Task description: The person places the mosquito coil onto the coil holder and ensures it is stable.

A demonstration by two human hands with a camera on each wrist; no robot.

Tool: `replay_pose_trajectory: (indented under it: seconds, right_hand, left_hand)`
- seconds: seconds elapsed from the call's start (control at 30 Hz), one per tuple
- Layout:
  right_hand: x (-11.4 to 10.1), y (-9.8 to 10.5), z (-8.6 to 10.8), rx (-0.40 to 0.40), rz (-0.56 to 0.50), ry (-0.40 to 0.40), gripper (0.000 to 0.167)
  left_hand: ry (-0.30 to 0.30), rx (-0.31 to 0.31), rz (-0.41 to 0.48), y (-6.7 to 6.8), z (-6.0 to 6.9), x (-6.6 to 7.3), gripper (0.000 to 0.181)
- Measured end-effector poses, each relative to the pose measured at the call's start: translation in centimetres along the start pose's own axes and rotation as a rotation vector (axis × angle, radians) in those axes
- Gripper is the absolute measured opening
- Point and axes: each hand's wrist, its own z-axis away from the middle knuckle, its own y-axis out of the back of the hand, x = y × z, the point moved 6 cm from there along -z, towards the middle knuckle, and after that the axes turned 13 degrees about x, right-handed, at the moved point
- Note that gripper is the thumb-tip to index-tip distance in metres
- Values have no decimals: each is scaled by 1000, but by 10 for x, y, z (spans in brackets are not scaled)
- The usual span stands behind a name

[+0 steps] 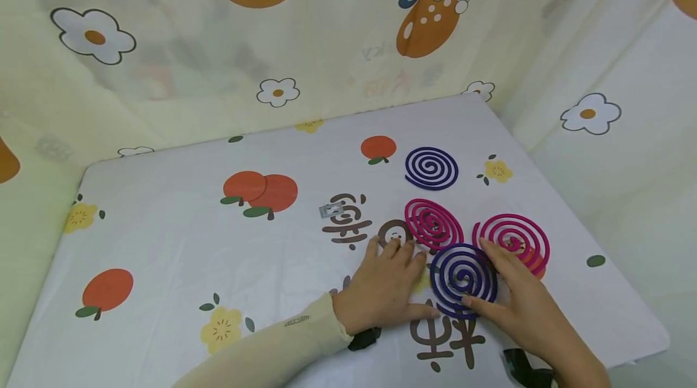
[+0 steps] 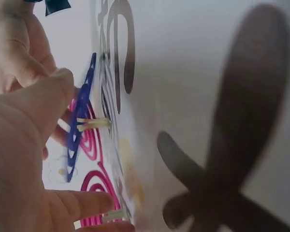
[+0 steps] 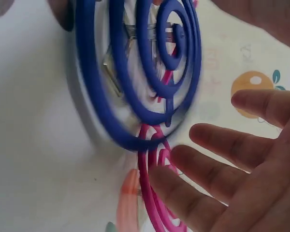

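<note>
Your left hand (image 1: 383,284) is spread flat, its straight fingers apart, at the left of the nearest dark blue coil (image 1: 463,279), and your right hand (image 1: 523,300) is at the coil's right edge, its fingers also straight and apart; whether either thumb touches the coil, you cannot tell. The left wrist view shows this coil raised off the surface (image 1: 179,291), a pale stand (image 2: 93,124) beneath it, its join hard to make out. Two magenta coils (image 1: 434,224) lie just beyond, the right one partly covered by your right hand, and another blue coil (image 1: 431,168) lies farther off. A small silver piece (image 1: 331,210) overlaps brown lettering (image 1: 348,236) printed on the surface; your left hand hides more of that writing. The printing on your left sleeve (image 1: 283,339) is too small to read, and faint reddish characters on the curtain (image 1: 332,43) look reversed and blurred.
</note>
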Motion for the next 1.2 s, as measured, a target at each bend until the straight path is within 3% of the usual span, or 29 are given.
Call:
replay_pose_trajectory:
  seconds: [0.2,0.33,0.5,0.67,0.87,1.0,1.2]
  right_hand:
    - [-4,6,-3,3,28,7,109]
    - [-6,9,-14,5,78,19,112]
    - [-3,10,-38,-16,142,27,117]
    - [0,13,-70,-48,202,23,118]
    - [4,17,-122,-145,198,-3,116]
    - [13,12,-158,-227,206,-47,117]
    - [36,-5,-199,-311,228,-100,107]
  left_hand:
    - [38,5,33,0,12,-17,100]
    - [66,15,73,6,19,-40,98]
    - [142,61,95,15,24,-85,96]
    - [297,123,122,21,26,-138,95]
    - [438,117,111,19,26,-187,94]
    - [476,117,167,16,26,-204,93]
    - [459,119,197,13,24,-211,76]
